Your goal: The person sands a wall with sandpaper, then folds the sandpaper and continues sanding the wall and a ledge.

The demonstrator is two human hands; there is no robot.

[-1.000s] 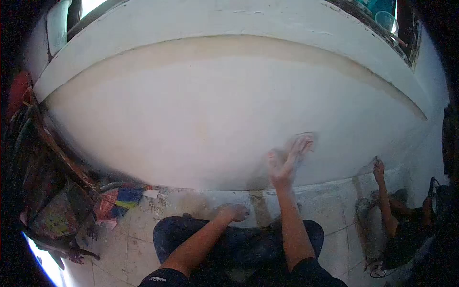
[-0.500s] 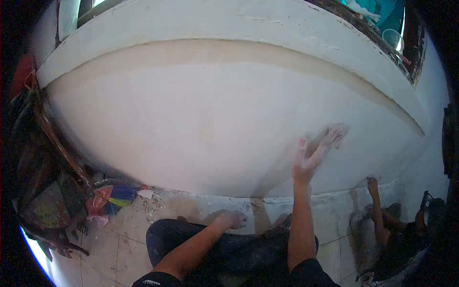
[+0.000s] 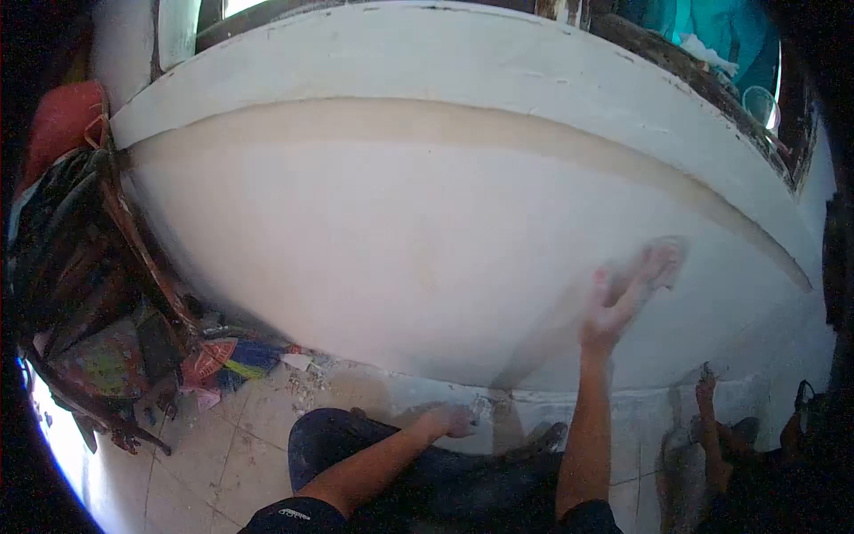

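Observation:
My right hand [image 3: 630,289] lies against the pale, plastered wall [image 3: 391,222], its thumb raised apart and its dusty fingers stretched out flat. Under the fingertips shows the edge of a thin grey sheet, apparently sandpaper [image 3: 678,247]; motion blurs it. My left hand [image 3: 454,420] rests low near my knee, close to the wall's foot. Its whitened fingers look curled in, and whatever may be inside them is hidden.
Another person [image 3: 738,454] crouches at the lower right, one hand at the wall's base. Dark cloths and a red item [image 3: 67,129] are piled on the left, near colourful scraps [image 3: 240,356] on the tiled floor [image 3: 196,454]. A clear cup [image 3: 759,105] stands on the window ledge.
The view has shifted, so the scene sits lower and further right. My right hand stays flat on the wall, blurred by motion. My left hand remains low by my knee.

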